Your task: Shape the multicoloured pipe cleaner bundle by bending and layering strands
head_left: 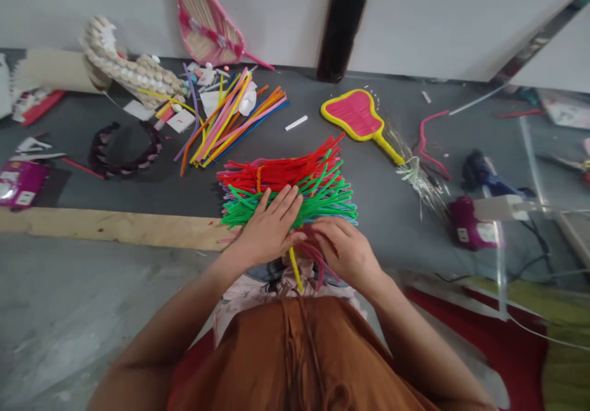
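A pile of pipe cleaners lies at the table's front edge, with red pipe cleaners at the back and green pipe cleaners in front. My left hand rests flat across the green ones, fingers stretched out. Just right of it, my right hand has its fingers curled at dark pink pipe cleaners, which hang over the edge toward my lap. The fingertips partly hide what they grip. A yellow pipe cleaner sticks down below my hands. An orange pipe cleaner crosses the red bunch.
Loose mixed pipe cleaners lie behind the pile. A yellow-rimmed pink fan lies to the right, and a pink leaf-shaped fan leans on the wall. A phone stands upright there. A dark braided headband lies left.
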A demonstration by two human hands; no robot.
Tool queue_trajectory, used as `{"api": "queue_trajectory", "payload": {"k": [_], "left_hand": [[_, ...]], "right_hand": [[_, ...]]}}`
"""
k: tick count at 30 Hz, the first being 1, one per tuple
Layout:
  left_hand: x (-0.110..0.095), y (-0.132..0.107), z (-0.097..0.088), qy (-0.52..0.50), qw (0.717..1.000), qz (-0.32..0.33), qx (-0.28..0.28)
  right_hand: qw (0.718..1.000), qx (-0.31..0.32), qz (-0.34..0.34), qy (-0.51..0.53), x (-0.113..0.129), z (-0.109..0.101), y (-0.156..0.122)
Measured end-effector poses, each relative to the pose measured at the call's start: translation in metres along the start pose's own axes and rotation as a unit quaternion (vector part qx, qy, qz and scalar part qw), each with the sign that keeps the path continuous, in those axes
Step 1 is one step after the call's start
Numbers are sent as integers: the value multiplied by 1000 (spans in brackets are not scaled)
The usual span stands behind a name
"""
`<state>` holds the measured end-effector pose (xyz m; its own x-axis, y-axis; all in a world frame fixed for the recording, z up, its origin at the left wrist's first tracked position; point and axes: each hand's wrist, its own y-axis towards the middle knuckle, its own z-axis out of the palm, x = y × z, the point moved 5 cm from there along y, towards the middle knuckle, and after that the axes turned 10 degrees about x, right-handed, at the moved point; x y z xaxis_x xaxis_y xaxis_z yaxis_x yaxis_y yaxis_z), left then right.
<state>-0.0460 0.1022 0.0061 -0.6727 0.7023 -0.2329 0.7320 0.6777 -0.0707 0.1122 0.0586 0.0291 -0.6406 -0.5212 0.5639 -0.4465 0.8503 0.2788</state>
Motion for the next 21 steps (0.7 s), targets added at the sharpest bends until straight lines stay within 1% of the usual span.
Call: {"api": "queue_trajectory", "payload": {"k": [3, 5, 8, 11, 14, 17, 19, 21], "left_hand": [[7, -8, -6, -68, 997, 11, -46], [8, -12, -7, -91, 994, 24, -57], [6, -14, -4, -87, 994, 39, -52], [6, -14, 0, -89, 994, 39, -54], [8, -13, 2, -111, 992, 45, -43], [14, -12, 2, -148, 987, 56, -21], [17, -12, 0, -188, 980, 57, -5], [21, -12, -2, -232, 972, 45, 11]], "right_hand": [[999, 10, 19, -24, -7, 5, 5], [999, 17, 31, -24, -9, 6, 6], [999, 13, 33, -18, -6, 3, 8], [1000, 3, 10, -16, -2, 3, 13], [999, 24, -12, -29, -4, 10, 18], [999, 40, -10, -31, -11, 15, 20], [999, 46, 2, -8, -16, 16, 18], [998, 50, 22, 20, -19, 15, 17]]}}
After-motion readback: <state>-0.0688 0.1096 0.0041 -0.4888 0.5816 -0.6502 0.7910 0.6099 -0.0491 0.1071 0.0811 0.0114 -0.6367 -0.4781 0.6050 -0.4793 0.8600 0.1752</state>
